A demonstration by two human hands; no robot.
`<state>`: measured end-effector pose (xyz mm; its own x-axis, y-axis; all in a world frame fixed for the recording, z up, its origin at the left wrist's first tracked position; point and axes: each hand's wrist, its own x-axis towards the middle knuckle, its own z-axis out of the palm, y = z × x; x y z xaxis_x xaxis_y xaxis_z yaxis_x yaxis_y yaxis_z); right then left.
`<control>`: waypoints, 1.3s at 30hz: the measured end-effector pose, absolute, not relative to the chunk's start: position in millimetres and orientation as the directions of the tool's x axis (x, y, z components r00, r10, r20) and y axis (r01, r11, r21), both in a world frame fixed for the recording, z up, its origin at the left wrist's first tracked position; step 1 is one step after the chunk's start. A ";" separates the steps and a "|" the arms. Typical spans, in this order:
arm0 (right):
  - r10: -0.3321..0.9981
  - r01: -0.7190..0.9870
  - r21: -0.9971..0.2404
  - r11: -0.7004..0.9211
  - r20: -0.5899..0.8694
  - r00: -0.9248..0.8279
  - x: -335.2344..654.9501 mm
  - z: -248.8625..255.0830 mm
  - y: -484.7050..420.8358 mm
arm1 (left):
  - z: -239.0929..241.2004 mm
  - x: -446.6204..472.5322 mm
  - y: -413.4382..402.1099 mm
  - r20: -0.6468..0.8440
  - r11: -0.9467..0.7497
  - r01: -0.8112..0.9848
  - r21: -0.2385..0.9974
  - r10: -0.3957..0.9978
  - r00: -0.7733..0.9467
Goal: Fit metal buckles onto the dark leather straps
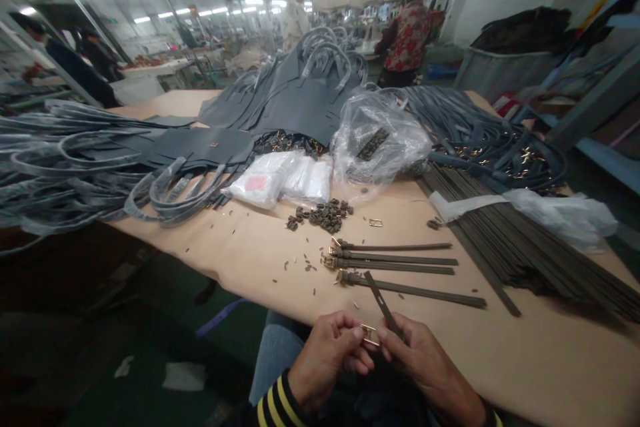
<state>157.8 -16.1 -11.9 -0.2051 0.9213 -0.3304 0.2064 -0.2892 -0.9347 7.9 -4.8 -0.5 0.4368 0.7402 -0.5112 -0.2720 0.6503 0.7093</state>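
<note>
Between thumb and fingers, my left hand (337, 345) pinches a gold-coloured buckle (370, 335) over the table's near edge. My right hand (423, 353) grips a dark olive strap (381, 301), whose slotted end points up and away to the left. The buckle and the strap are close together; whether they touch I cannot tell. Just beyond my hands lie several olive straps with buckles (410, 290) fitted at their left ends. A loose buckle (375, 222) rests farther back, beside a heap of small olive strap loops (325, 215).
Long olive strips (520, 240) are stacked at the right. White plastic packets (267, 180), a clear bag (380, 140) and dark blue-grey bag panels (295, 100) cover the back. Wrapped handles (55, 160) lie left. Small scraps dot the tabletop (250, 247). Other people stand in the background.
</note>
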 end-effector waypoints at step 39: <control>0.788 0.138 -0.918 -0.373 -0.391 -0.475 171.2 19.8 -33.4 | 4.4 19.9 -15.8 -0.510 0.765 -0.328 0.555 0.624 0.592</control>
